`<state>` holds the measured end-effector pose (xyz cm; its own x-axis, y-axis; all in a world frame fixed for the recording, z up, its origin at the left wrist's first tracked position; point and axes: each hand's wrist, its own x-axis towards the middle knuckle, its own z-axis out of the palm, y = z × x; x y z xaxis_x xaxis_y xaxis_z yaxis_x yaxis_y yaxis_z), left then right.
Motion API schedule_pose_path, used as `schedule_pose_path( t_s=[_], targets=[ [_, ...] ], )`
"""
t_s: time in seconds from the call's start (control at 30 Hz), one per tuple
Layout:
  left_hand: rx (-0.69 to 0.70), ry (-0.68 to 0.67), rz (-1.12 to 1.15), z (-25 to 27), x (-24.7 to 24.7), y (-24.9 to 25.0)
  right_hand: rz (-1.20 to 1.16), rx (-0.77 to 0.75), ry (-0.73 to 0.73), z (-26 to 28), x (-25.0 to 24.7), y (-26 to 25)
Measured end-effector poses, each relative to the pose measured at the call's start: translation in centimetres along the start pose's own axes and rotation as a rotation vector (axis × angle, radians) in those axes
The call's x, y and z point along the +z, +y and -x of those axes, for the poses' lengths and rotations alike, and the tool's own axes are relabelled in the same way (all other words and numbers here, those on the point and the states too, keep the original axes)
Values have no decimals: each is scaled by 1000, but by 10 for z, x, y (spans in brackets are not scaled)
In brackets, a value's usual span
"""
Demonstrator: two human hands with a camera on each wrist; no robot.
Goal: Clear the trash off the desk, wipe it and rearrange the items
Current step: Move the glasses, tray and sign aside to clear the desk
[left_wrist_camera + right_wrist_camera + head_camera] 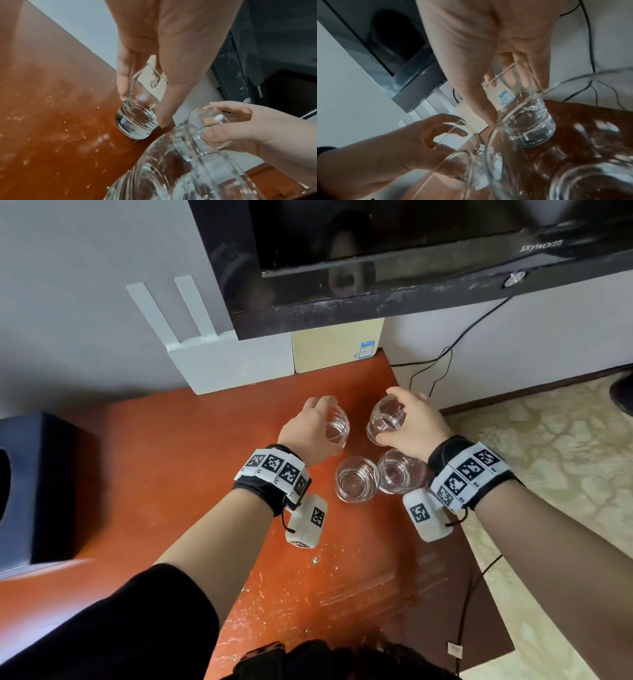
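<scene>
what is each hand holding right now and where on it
Left hand holds the far-left glass by its sides, fingers reaching down from the rim. Right hand holds the far-right glass around its upper wall.

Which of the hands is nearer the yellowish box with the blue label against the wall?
Left. The left hand grips a glass almost straight in front of the yellowish box. The right hand grips another glass further right, toward the desk edge.

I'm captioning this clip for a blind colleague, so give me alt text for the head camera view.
Two hands each grip a clear drinking glass: the left hand holds the far-left glass, the right hand the far-right glass. Two more empty clear glasses stand nearer on the scratched reddish-brown desk, below a black television.
</scene>
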<state>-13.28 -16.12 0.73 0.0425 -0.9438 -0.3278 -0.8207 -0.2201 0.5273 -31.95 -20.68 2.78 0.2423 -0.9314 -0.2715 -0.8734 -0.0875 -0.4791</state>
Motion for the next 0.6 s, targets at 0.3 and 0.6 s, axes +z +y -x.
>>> schedule_pose_path(
  t_s=[0.3,0.6],
  targets=[
    [44,-22,-48,-12,10,2,13,4,-42,-5,17,8],
    [62,-52,-28,-13,17,-3,4,-36,-71,-6,25,14]
  ],
)
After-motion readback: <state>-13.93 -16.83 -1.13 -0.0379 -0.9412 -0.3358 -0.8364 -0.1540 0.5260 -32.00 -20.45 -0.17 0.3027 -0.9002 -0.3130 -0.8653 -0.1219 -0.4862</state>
